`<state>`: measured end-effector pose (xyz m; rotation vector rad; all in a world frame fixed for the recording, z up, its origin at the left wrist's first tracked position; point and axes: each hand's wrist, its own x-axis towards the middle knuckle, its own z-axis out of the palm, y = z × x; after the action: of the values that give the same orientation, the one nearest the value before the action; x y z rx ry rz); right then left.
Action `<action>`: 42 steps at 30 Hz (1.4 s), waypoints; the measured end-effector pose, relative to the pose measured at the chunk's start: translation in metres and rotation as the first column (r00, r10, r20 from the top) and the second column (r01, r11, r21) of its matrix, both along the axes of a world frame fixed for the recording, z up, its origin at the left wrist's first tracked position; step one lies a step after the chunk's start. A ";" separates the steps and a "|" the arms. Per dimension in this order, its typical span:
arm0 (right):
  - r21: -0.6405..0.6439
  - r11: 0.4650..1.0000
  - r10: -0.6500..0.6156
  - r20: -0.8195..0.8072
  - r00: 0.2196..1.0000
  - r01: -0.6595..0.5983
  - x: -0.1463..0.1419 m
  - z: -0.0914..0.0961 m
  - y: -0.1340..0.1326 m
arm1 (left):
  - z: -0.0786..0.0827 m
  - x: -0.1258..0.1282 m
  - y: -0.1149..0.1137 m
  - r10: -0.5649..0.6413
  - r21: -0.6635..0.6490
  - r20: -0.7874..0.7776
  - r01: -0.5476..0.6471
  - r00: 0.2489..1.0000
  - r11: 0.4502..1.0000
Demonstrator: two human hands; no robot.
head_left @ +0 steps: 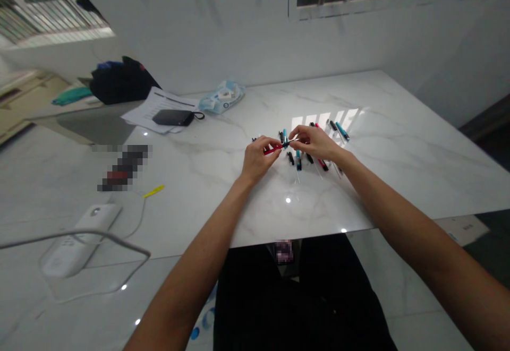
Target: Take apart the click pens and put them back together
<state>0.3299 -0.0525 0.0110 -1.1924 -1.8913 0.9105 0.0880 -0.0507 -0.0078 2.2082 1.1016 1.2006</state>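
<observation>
My left hand (255, 157) is closed around a red pen barrel (273, 150), which lies nearly level above the table. The fingers of my right hand (316, 143) pinch a thin pale pen refill (294, 140) at the dark end of that barrel. Both hands meet there, and the exact joint is too small to make out. Around them lie several pen parts: a teal barrel (298, 160), a black piece (290, 158), a red and black piece (322, 164) and thin clear refills (297, 177). Further right is another teal pen part (342, 131).
A marbled white table (223, 191) carries everything. Towards the back are a wipes pack (222, 97), papers (153, 104) and a black power bank or phone (174, 118). At left, a white power strip (82, 239) trails a grey cable (119, 241). A yellow tag (153, 191) lies nearby.
</observation>
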 end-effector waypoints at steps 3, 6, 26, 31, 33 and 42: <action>0.016 1.000 0.005 0.007 1.000 -0.005 0.001 0.000 0.000 | 0.000 0.000 0.000 -0.006 0.009 0.007 0.006 1.000 1.000; 0.033 0.999 0.013 0.014 1.000 -0.013 0.001 0.000 0.000 | -0.001 0.000 0.000 -0.012 0.008 0.012 0.011 1.000 1.000; 0.076 0.997 -0.006 0.056 0.998 0.002 0.001 0.006 -0.002 | 0.000 0.001 0.000 -0.008 -0.018 -0.009 0.008 1.000 1.000; 0.067 0.998 -0.006 0.064 0.998 0.001 0.001 0.007 -0.003 | -0.001 0.001 0.001 -0.022 -0.022 0.010 0.022 1.000 1.000; 0.057 0.998 0.012 0.033 0.999 -0.014 0.001 0.006 -0.003 | -0.001 0.000 0.001 -0.017 -0.025 0.009 0.017 1.000 1.000; 0.051 0.999 -0.002 0.061 0.998 -0.001 0.005 0.006 0.000 | -0.001 0.000 0.002 -0.044 -0.034 0.019 0.045 0.999 0.998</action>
<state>0.3350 -0.0529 0.0167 -1.2024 -1.9505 0.8290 0.0882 -0.0488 -0.0089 2.1809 1.0527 1.1722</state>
